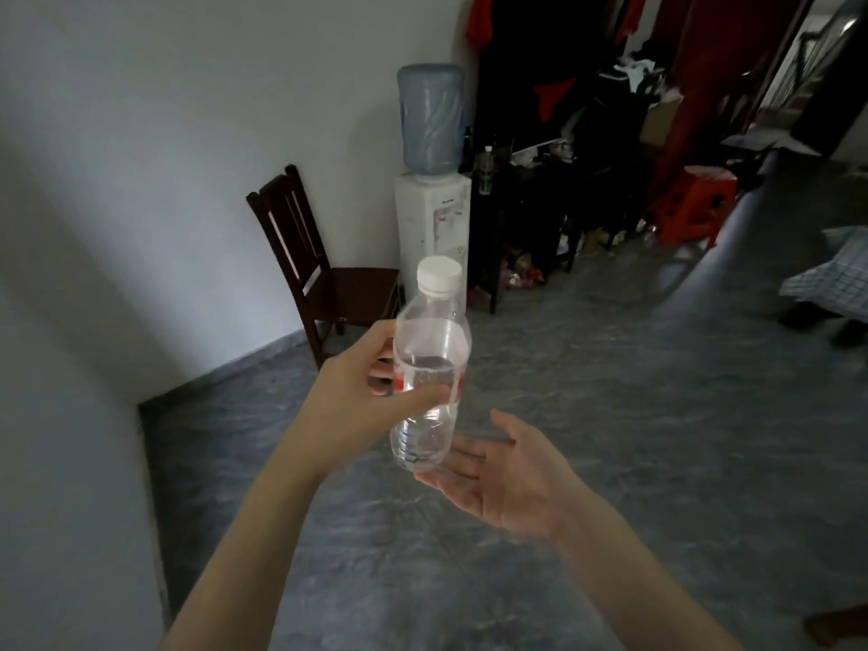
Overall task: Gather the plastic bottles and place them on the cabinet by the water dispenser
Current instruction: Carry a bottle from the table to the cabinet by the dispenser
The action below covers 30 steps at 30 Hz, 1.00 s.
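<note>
My left hand (357,397) grips a clear plastic bottle (430,350) with a white cap and a red-and-white label, held upright in mid-air over the grey floor. My right hand (502,472) is open, palm up, just under and to the right of the bottle's base, its fingertips close to the bottom. Ahead stands a white water dispenser (434,218) with a blue jug on top. To its right is a dark cabinet (530,199) with another plastic bottle (484,171) standing on its left end.
A dark wooden chair (319,270) stands against the white wall left of the dispenser. Litter lies on the floor under the cabinet. A red plastic stool (695,204) stands further right, and a checked cloth (831,274) hangs at the right edge.
</note>
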Each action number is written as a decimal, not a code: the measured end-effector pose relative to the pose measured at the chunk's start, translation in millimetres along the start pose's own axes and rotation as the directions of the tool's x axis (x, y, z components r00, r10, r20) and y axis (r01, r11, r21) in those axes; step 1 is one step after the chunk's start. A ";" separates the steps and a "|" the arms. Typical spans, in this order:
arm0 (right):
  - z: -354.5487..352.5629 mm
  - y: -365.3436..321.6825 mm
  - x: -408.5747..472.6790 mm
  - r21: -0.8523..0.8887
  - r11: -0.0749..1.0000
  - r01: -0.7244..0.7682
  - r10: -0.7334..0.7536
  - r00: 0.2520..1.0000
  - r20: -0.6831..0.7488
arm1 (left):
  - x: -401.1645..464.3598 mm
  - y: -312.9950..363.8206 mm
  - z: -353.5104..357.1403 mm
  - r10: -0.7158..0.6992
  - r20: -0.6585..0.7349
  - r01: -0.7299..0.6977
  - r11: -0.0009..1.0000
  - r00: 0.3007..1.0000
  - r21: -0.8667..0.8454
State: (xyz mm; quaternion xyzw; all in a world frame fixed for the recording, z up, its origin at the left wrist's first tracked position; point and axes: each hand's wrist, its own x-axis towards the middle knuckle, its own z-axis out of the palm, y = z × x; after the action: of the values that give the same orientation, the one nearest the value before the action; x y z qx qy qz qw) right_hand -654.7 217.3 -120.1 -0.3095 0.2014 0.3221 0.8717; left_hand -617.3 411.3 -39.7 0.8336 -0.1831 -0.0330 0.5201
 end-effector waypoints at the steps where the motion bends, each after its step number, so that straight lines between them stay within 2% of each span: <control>1: -0.7 -13.2 10.1 0.010 1.000 0.000 0.000 1.000 -0.001 | 16.0 -3.4 -0.8 0.000 0.000 0.000 1.000 1.000 0.002; 8: -5.4 -100.5 86.4 0.103 0.995 0.001 -0.001 1.000 0.004 | 131.4 -33.5 -4.6 0.025 0.060 -0.025 1.000 0.998 0.007; 11: 0.5 -141.2 121.8 0.092 0.996 0.008 -0.010 1.000 0.013 | 183.6 -44.7 -17.6 0.054 0.083 -0.054 0.999 0.995 -0.002; 20: 29.6 -257.6 216.4 0.136 0.986 0.094 -0.084 0.994 -0.077 | 342.4 -74.5 -45.5 0.133 0.142 -0.131 0.991 0.981 -0.021; 30: -6.2 -375.3 290.9 0.204 0.975 0.085 -0.072 0.995 -0.071 | 493.0 -107.7 -20.3 0.106 0.226 -0.097 0.994 0.968 -0.053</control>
State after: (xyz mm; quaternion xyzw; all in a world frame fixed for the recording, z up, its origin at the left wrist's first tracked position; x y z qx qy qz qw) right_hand -191.2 114.7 -130.9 -0.2352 0.2490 0.2549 0.9043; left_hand -124.3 303.5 -58.3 0.8028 -0.2834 -0.1058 0.5138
